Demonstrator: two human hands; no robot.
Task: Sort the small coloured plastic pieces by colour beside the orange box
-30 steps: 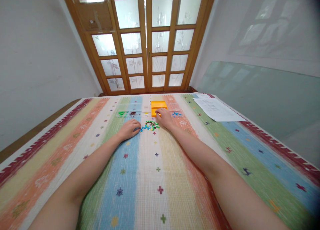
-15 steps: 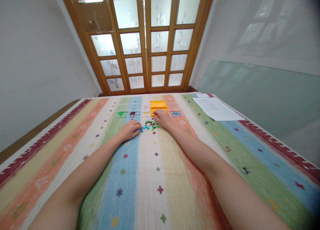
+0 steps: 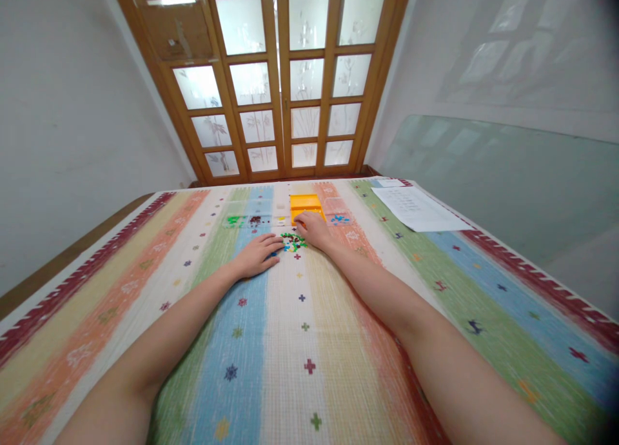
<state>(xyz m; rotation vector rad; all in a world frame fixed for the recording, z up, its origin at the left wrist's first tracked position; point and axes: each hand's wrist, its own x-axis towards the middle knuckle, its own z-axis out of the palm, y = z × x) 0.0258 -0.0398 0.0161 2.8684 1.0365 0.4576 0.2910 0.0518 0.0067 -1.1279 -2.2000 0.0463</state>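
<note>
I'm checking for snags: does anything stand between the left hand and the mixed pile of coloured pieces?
Nothing visible does: the left hand is at the left edge of the mixed pile. The right hand lies beyond it.

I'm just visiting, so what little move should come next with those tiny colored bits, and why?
Perhaps the left hand should spread the mixed-color pile slightly: it reaches the pile's left edge, and colors crowd together there, whereas the green pieces and blue pieces beyond lie in separate groups.
</note>
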